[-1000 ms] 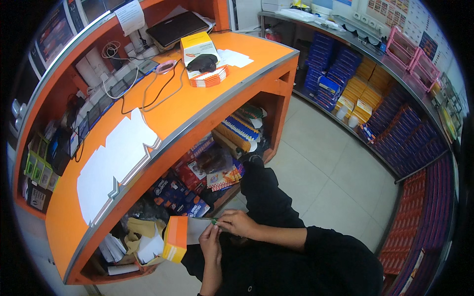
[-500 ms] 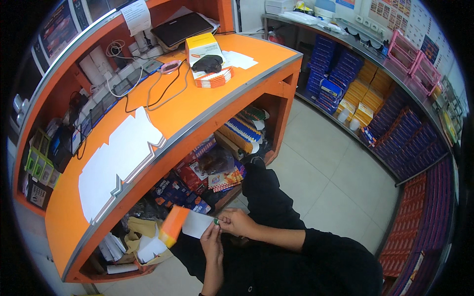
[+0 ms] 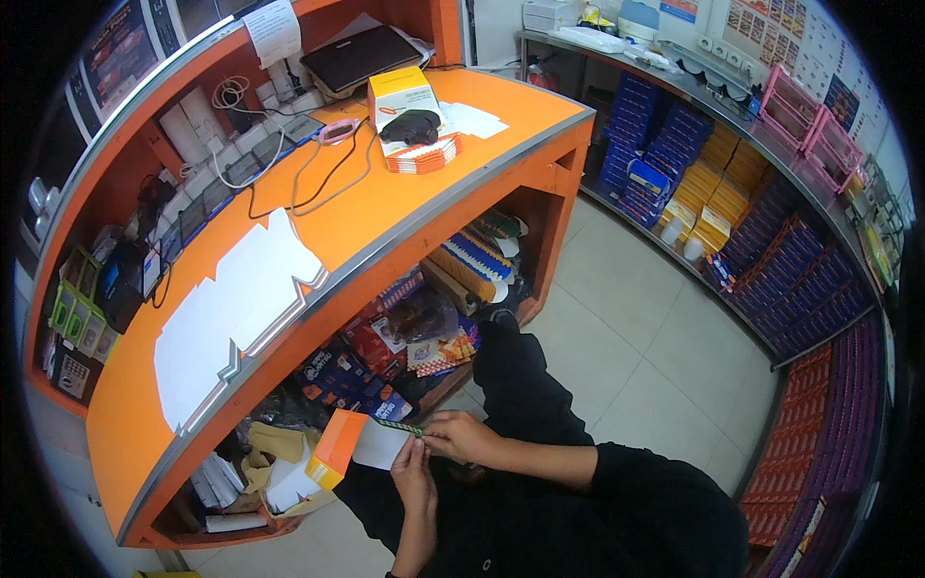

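Observation:
A cardboard box blank (image 3: 379,447) with orange and yellow outer panels and a white inner face is held low, beside the front of the counter. My left hand (image 3: 414,472) pinches its near right corner between thumb and fingers. My right hand (image 3: 462,436) is closed on the same end, touching my left fingertips. Along the blank's upper edge a narrow green patterned flap stands up. The orange and yellow part sticks out to the left, bent at an angle to the white face.
An orange counter (image 3: 424,197) curves along the left, bearing stacked white cut card sheets (image 3: 236,299). Folded orange-white cartons (image 3: 424,156) lie further back. Printed packaging (image 3: 438,349) fills the shelf below. Stacked boxes (image 3: 785,275) line the right shelves.
The blank has tilted in my hands, and the green patterned flap now shows along its upper edge. Its orange end, blurred before, is now sharp. Both hands keep their hold.

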A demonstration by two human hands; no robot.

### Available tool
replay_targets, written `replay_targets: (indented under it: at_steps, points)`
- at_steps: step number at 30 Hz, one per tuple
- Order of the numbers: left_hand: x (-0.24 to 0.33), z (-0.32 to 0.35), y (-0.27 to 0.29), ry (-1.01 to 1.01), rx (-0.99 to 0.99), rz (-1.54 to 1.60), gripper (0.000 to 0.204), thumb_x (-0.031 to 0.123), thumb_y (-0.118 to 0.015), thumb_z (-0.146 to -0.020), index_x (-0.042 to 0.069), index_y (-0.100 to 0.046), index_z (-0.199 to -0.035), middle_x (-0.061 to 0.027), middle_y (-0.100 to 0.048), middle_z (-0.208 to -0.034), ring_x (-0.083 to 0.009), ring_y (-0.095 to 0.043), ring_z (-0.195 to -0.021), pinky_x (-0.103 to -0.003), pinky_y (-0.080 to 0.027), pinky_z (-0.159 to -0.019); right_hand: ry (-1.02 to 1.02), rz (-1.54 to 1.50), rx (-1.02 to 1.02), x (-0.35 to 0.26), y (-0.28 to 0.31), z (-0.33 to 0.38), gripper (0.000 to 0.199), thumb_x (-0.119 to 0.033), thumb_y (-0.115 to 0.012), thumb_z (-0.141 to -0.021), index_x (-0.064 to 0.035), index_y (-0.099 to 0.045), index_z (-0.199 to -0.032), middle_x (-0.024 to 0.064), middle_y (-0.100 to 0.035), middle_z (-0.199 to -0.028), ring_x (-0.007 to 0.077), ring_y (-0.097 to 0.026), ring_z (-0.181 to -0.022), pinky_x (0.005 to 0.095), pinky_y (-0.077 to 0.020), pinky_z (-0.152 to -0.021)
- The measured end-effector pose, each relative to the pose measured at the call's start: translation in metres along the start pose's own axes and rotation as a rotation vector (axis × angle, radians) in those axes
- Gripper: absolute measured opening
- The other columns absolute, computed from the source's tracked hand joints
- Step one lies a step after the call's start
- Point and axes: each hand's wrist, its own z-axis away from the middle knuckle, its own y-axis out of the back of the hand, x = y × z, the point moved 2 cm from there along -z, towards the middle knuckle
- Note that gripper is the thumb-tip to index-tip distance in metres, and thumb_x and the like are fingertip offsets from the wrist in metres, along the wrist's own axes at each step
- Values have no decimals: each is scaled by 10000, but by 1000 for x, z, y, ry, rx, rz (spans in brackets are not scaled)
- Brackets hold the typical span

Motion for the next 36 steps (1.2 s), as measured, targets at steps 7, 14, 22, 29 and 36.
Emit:
replay_targets:
  at_steps: [7,14,22,29,36]
  points:
    - [6,-4,-1,-134,-113,31,185,38,-601,-862,-48,-601,-1025,-57,-619,-901,-102,-568,-778,-212,-468,-694,79,175,-50,-8,3,4,188,-86,-596,-786,4,-617,-949,152,-580,-876,333,-577,-848,402,-477,-722]
    - [12,-2,-7,-152,-105,80,158,31,-575,-876,-53,-602,-1007,-52,-617,-906,-95,-563,-773,-211,-475,-708,164,247,8,-11,3,1,155,-86,-580,-811,-7,-643,-928,139,-590,-868,306,-589,-837,398,-481,-744]
    - [26,4,-17,-156,-152,254,162,24,-522,-897,-28,-556,-1046,-62,-592,-970,-116,-567,-836,-228,-469,-759,51,161,-101,-16,-3,0,252,-91,-561,-831,-38,-603,-1073,134,-542,-1066,316,-527,-996,395,-458,-806]
    - [45,-8,-19,-69,-172,377,289,87,-492,-928,-16,-450,-1195,-113,-572,-1085,-170,-586,-946,-245,-506,-765,237,178,201,-19,15,4,539,-130,-655,-762,-104,-469,-1268,177,-444,-1217,353,-408,-1180,441,-348,-977]
    - [70,30,-40,521,-461,599,303,203,-500,-940,-24,-484,-1139,-140,-590,-1004,-171,-590,-768,-262,-526,-665,222,-254,348,-16,80,-21,570,-23,-601,-804,-34,-329,-1305,185,-570,-1073,269,-594,-965,369,-452,-870]
